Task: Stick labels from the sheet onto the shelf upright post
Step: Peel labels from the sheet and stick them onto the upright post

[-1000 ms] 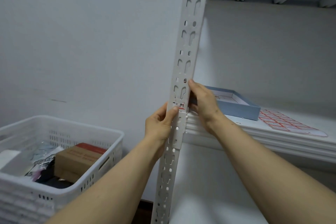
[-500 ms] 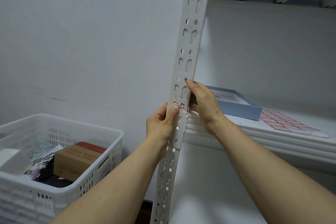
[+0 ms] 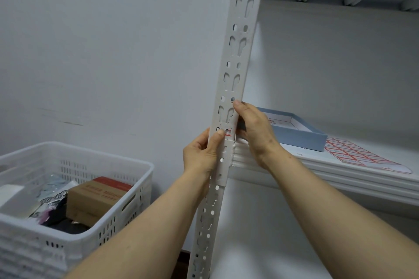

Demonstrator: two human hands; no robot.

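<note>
I see the shelf upright post [image 3: 235,70] running up the middle of my view. The label sheet [image 3: 360,156] lies flat on the shelf board [image 3: 294,154] to the right, well apart from it and seemingly almost full. My right hand [image 3: 256,129] curls round the post's right edge. My left hand [image 3: 200,154] grips the left edge, thumb pressing one label [image 3: 227,131] onto the post's face at shelf level. I judge this label nearly stuck, with many left.

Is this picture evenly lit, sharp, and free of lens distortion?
Head view: soft, even light, no glare; the shelf upright post leans and curves from the wide-angle lens; the label by the thumb of the left hand is too blurred to read.
</note>
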